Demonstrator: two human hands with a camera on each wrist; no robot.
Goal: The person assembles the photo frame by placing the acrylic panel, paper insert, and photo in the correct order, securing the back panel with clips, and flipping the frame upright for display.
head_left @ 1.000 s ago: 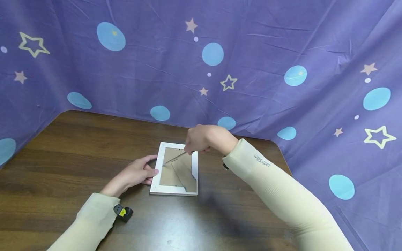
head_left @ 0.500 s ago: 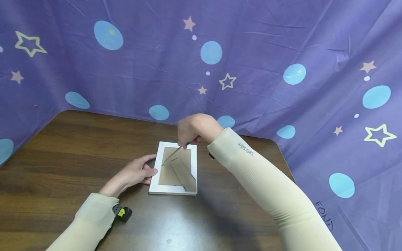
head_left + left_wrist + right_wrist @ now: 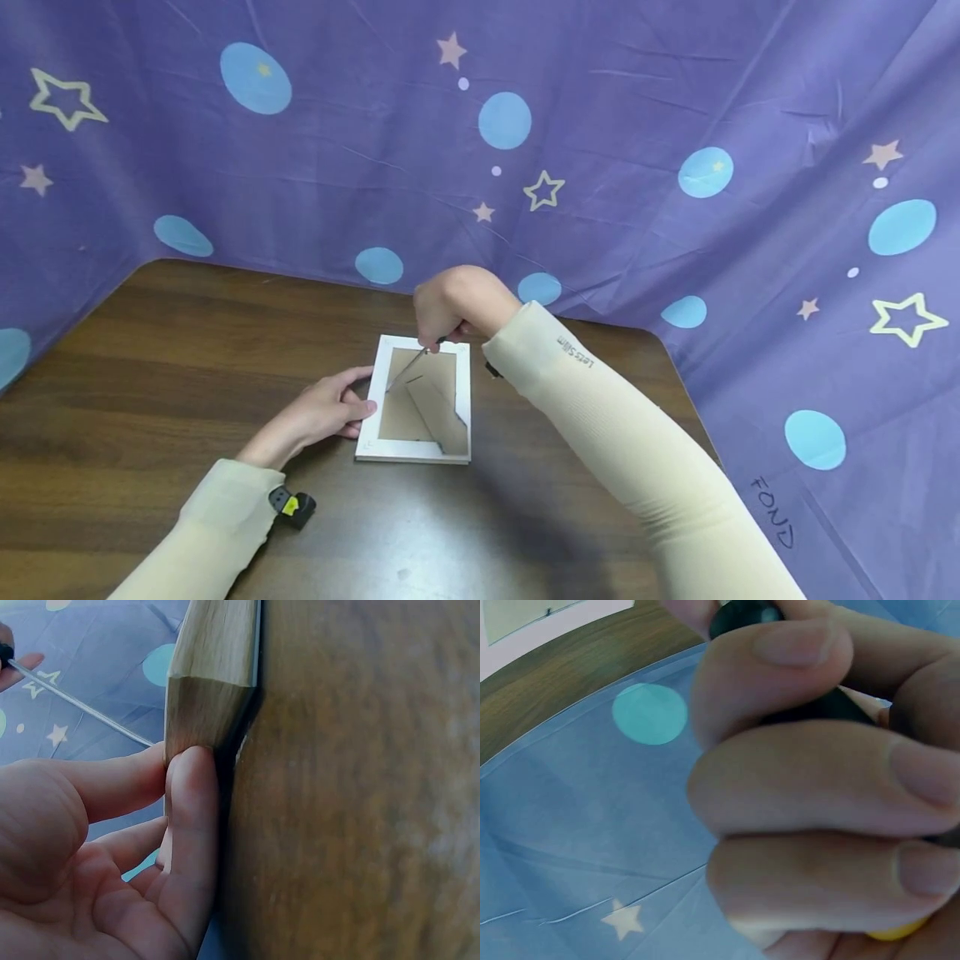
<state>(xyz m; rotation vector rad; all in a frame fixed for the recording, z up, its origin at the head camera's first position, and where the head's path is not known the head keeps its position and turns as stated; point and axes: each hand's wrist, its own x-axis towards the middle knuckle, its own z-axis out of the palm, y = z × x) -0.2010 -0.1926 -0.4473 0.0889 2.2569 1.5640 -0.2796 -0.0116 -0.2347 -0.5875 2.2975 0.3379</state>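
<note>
A white picture frame (image 3: 411, 452) lies face down on the table, its brown backing and stand flap (image 3: 438, 415) facing up. My left hand (image 3: 322, 407) grips the frame's left edge; in the left wrist view the thumb and fingers press on its wooden side (image 3: 199, 712). Over the frame's far end, my right hand (image 3: 456, 304) holds a screwdriver (image 3: 410, 366) with a metal shaft. The shaft slants down to the left, its tip at the inner left edge of the frame. Curled fingers (image 3: 802, 776) cover most of the black handle (image 3: 821, 711), which shows yellow at its end.
The brown wooden table (image 3: 225, 350) extends around the frame. A purple curtain (image 3: 600, 108) with stars and blue spots hangs behind and along both sides. A black strap piece (image 3: 292, 507) sits at the left wrist.
My right hand has moved left and farther back, so the screwdriver stands steeper, its tip still at the frame's inner left edge. The left hand and picture frame have stayed nearly in place.
</note>
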